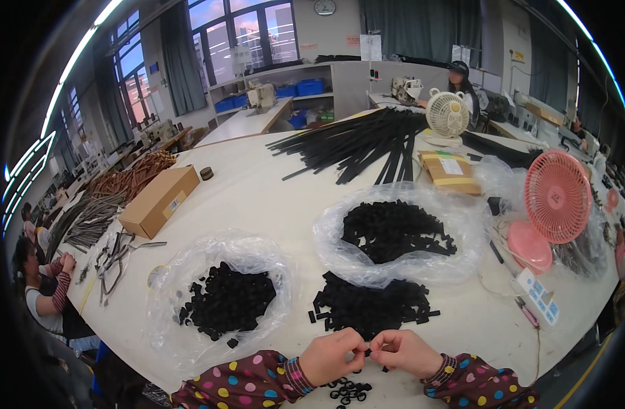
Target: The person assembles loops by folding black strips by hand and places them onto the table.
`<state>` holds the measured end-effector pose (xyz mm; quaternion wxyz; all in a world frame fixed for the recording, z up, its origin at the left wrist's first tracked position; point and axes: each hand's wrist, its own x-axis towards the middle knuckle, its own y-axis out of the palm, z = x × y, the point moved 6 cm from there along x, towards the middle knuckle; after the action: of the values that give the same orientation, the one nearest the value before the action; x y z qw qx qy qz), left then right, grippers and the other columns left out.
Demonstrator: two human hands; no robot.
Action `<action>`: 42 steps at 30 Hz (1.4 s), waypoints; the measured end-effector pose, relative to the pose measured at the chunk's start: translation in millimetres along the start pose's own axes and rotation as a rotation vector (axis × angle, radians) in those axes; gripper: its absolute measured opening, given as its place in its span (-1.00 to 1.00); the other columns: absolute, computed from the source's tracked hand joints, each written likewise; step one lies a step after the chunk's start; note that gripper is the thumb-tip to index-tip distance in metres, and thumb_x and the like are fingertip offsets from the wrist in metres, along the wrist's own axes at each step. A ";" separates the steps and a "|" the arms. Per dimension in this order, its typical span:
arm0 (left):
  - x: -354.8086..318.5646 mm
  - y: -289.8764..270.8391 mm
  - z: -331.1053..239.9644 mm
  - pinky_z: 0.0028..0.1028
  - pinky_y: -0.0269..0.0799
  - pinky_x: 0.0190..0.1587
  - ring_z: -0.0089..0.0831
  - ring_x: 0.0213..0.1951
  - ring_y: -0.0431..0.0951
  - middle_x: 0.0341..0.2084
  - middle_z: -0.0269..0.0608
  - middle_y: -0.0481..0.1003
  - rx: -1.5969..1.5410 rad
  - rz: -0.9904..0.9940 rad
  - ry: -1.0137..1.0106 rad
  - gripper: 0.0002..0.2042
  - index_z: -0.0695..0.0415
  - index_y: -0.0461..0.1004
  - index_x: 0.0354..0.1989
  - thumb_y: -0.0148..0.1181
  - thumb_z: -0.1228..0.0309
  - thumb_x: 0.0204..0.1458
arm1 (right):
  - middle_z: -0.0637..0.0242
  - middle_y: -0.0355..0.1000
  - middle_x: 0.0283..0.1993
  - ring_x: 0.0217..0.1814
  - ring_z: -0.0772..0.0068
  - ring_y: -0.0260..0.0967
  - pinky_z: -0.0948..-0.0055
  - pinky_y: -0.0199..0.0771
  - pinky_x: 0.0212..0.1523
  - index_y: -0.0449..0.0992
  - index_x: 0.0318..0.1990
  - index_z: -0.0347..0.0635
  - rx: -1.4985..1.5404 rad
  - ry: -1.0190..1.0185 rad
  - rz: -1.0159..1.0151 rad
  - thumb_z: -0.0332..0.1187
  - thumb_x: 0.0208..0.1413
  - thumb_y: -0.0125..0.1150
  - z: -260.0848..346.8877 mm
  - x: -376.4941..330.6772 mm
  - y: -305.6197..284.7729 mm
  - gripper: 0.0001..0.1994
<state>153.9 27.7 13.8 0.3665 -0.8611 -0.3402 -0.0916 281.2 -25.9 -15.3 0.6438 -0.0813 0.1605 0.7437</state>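
My left hand (331,356) and my right hand (402,351) meet at the near edge of the white table (258,198), fingertips pinched together on a small black piece (368,352). Below them lies a small cluster of black rings (346,391). Just beyond my hands a loose heap of small black rectangular pieces (370,307) rests on the table. To the left a clear plastic bag (190,273) holds a pile of small black parts (229,300). A second clear bag (462,232) with more black pieces (394,230) sits behind the heap.
Long black strips (360,140) lie fanned at the far side. A cardboard box (159,200) and metal parts (111,255) sit left. A pink fan (556,198), a white fan (447,114) and a taped parcel (450,170) stand right. Other people work at left (43,286) and far back (459,78).
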 end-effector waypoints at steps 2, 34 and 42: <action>-2.7 -1.6 5.4 -0.53 0.40 -0.38 -0.51 -0.41 0.49 -0.46 -0.25 0.43 -0.026 0.000 -0.013 -0.84 0.16 0.37 -0.33 0.18 0.52 -0.10 | 0.52 0.31 -0.52 -0.56 0.74 0.18 0.69 0.18 -0.54 0.41 -0.34 -0.19 0.020 0.011 0.056 -0.42 0.02 0.16 -1.6 2.8 4.0 -0.91; 2.3 -2.9 6.2 -0.53 0.50 -0.18 -0.53 -0.25 0.46 -0.29 -0.22 0.38 -0.525 0.032 -0.142 -0.86 0.26 0.38 -0.28 0.12 0.57 -0.03 | 0.40 0.27 -0.69 -0.68 0.65 0.24 0.63 0.29 -0.62 0.34 -0.52 -0.20 -0.769 -0.698 -0.624 -0.54 -0.25 0.25 38.6 -18.9 13.1 -0.83; 4.8 -4.3 19.6 -0.55 0.52 -0.25 -0.51 -0.34 0.54 -0.41 -0.22 0.45 -0.467 -0.043 -0.250 -0.87 0.25 0.39 -0.34 0.15 0.57 -0.09 | 0.44 0.40 -0.57 -0.59 0.75 0.29 0.70 0.29 -0.56 0.43 -0.36 -0.23 -0.502 -0.513 -0.401 -0.48 -0.03 0.21 33.5 -9.6 -0.1 -0.90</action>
<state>152.9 46.0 4.2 0.1109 -0.9196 -0.3706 -0.0681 285.6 -23.3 19.1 0.7554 -0.0776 -0.2107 0.6155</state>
